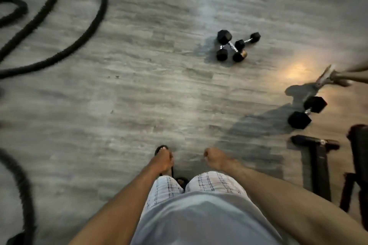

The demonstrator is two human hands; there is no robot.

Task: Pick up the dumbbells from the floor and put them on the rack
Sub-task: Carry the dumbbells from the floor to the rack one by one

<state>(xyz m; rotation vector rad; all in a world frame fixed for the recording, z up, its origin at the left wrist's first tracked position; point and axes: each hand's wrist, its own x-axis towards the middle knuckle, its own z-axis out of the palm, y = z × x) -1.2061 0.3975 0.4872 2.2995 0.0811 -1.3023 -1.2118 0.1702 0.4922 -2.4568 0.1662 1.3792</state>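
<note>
A small pile of black hex dumbbells (231,46) with chrome handles lies on the grey wood-look floor, ahead and slightly to the right. Closer on the right, a single larger hex dumbbell (307,113) rests on the floor. My left hand (163,160) hangs over my left foot with its fingers loose and nothing in it. Beside my right thigh, my right hand (215,157) is curled into an empty fist. Both hands are well short of every dumbbell.
A thick black battle rope (87,32) loops across the floor on the left and runs down the left edge. A dark metal frame (316,157) with a floor bar stands at the right edge. Another person's foot (338,77) shows at the far right.
</note>
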